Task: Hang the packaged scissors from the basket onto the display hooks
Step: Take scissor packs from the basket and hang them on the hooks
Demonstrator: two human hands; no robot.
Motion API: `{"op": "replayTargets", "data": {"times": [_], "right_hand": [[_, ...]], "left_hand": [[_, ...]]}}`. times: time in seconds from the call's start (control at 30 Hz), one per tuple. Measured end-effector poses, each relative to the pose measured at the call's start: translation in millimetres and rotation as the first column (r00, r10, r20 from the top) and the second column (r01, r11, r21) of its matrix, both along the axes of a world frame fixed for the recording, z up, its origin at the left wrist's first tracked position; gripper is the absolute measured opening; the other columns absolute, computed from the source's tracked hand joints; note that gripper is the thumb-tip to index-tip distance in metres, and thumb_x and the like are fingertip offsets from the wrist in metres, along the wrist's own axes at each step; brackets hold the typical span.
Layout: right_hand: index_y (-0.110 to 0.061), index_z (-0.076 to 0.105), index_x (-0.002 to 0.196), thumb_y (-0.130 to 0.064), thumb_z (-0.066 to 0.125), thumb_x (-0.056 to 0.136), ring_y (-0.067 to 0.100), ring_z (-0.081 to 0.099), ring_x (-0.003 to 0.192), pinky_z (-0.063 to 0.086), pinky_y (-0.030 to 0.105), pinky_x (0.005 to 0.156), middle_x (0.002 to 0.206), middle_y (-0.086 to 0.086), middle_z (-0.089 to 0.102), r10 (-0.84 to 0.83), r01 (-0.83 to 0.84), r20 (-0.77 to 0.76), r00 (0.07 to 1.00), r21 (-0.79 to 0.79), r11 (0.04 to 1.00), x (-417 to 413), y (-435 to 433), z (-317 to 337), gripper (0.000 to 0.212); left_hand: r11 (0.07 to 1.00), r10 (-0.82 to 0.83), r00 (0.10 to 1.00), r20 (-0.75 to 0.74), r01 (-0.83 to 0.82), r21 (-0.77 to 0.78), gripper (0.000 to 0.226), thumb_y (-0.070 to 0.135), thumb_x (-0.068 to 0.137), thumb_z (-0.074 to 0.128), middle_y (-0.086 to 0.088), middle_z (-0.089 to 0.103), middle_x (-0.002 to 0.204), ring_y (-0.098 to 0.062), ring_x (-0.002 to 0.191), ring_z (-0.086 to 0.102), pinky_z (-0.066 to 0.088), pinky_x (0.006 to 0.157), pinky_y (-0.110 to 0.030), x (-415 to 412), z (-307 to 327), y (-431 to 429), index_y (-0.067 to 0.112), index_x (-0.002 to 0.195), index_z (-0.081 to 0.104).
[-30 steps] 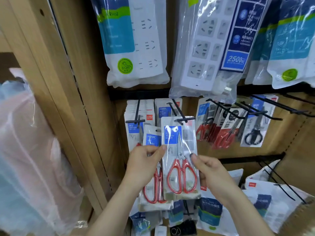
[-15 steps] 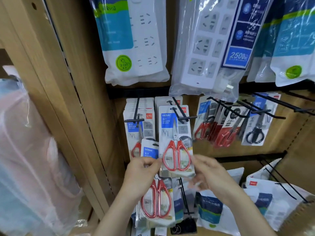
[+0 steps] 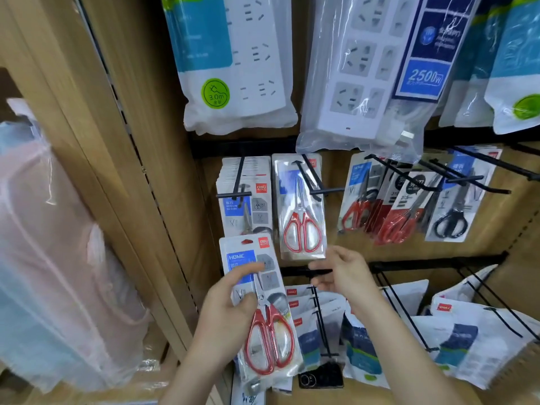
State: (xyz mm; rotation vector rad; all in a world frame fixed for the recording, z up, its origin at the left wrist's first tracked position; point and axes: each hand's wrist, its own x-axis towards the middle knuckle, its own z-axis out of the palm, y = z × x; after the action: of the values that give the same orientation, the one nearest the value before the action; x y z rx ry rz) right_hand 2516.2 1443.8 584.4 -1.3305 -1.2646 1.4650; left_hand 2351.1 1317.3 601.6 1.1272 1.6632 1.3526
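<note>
Left hand: pinches the held pack of red-handled scissors, thumb across the front of the card and fingers behind. The pack sits tilted, low in front of the display.
Right hand: holds nothing, fingers loosely curled, just under the lower edge of the hung pack. Whether it touches that pack cannot be told.
Hung pack: hangs upright on the middle hook.
Left hook: already carries a stack of packs, with a bar across its tip.
Basket: not clearly in view.
Risk, missed hole: the small hole at the top of the held pack is easy to miss. With the pack tilted, the hook tip probably slides off the card.
Risk, slip: one hand grips the slick plastic at mid-height. A push against the hook may twist the pack loose and drop it.
Risk, knock: a hand rising past the hung pack may catch it and swing or lift it off.
Risk, crowding: the left hook looks full, so forcing another pack on could bend the card.
</note>
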Motion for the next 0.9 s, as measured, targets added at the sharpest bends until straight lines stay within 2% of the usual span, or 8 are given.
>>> {"op": "replayTargets", "data": {"times": [0.07,0.13,0.27,0.43,0.57,0.7,0.8,0.9], "right_hand": [[-0.022,0.023,0.154,-0.029,0.045,0.104,0.017,0.065,0.073,0.055,0.027,0.059,0.118,0.007,0.064,0.073,-0.07,0.13,0.989,-0.032,0.997,5,-7,-4,0.055],[-0.029,0.033,0.149,-0.032,0.048,0.102,0.016,0.067,0.086,0.058,0.028,0.065,0.118,0.003,0.063,0.092,-0.092,0.173,0.981,-0.005,0.996,15,-26,-5,0.049],[-0.033,0.074,0.109,-0.044,0.057,0.089,0.026,0.073,0.093,0.06,0.041,0.082,0.103,0.006,0.075,0.364,-0.372,-0.079,0.928,-0.148,0.916,33,-77,-11,0.028],[-0.013,0.068,0.113,-0.024,0.057,0.09,0.026,0.073,0.074,0.056,0.026,0.062,0.096,0.013,0.076,0.386,-0.396,-0.132,0.913,-0.059,0.916,41,-98,-23,0.028],[-0.008,0.07,0.106,-0.024,0.057,0.088,0.023,0.071,0.068,0.055,0.026,0.06,0.084,0.015,0.076,0.327,-0.325,-0.085,0.941,0.038,0.945,50,-98,-26,0.027],[-0.008,0.072,0.102,-0.023,0.06,0.085,0.025,0.07,0.067,0.054,0.027,0.06,0.083,0.019,0.074,0.279,-0.278,-0.118,0.953,0.028,0.96,58,-100,-36,0.026],[-0.005,0.072,0.098,-0.006,0.057,0.093,0.026,0.07,0.067,0.056,0.027,0.059,0.08,0.022,0.073,0.207,-0.205,-0.153,0.966,0.031,0.978,59,-100,-42,0.017],[-0.008,0.074,0.096,-0.011,0.058,0.089,0.027,0.07,0.066,0.059,0.029,0.061,0.078,0.022,0.073,0.138,-0.127,-0.19,0.972,0.072,0.989,56,-99,-39,0.018]], "left_hand": [[0.995,-0.021,0.999,0.03,0.018,0.098,0.05,-0.01,0.095,0.05,0.024,0.056,0.118,0.021,0.085,0.061,0.054,0.06,-0.01,1,0,-4,0.033,0.119,0.06],[0.989,-0.03,0.998,0.057,0.021,0.149,0.059,-0.012,0.092,0.053,0.019,0.06,0.119,0.017,0.097,0.061,0.051,0.065,-0.007,-1,-1,-5,0.035,0.129,0.053],[0.981,-0.053,0.99,0.128,0.028,0.192,0.08,-0.004,0.09,0.062,0.003,0.066,0.124,-0.02,0.108,0.068,0.061,0.076,-0.036,0,-4,-2,0.059,0.134,0.037],[0.975,-0.033,0.991,0.133,0.003,0.224,0.086,0.005,0.091,0.066,-0.003,0.065,0.126,-0.023,0.106,0.069,0.061,0.08,-0.045,8,2,6,0.065,0.135,0.024],[0.97,-0.001,0.974,0.224,-0.053,0.235,0.061,0.016,0.097,0.057,0.0,0.067,0.124,-0.021,0.103,0.071,0.06,0.081,-0.049,9,13,20,0.051,0.141,0.031],[0.97,0.009,0.99,0.143,-0.044,0.238,0.015,0.018,0.098,0.056,-0.004,0.072,0.107,-0.019,0.091,0.074,0.062,0.071,-0.048,15,28,31,0.031,0.102,0.061],[0.963,-0.079,0.993,0.092,0.053,0.263,0.009,0.021,0.095,0.057,0.003,0.074,0.098,-0.012,0.091,0.074,0.062,0.059,-0.03,25,38,37,0.028,0.1,0.06],[0.945,-0.12,0.993,0.005,0.112,0.306,0.01,0.032,0.09,0.058,0.004,0.074,0.098,-0.012,0.092,0.073,0.062,0.06,-0.03,30,51,47,0.029,0.099,0.06]]}}
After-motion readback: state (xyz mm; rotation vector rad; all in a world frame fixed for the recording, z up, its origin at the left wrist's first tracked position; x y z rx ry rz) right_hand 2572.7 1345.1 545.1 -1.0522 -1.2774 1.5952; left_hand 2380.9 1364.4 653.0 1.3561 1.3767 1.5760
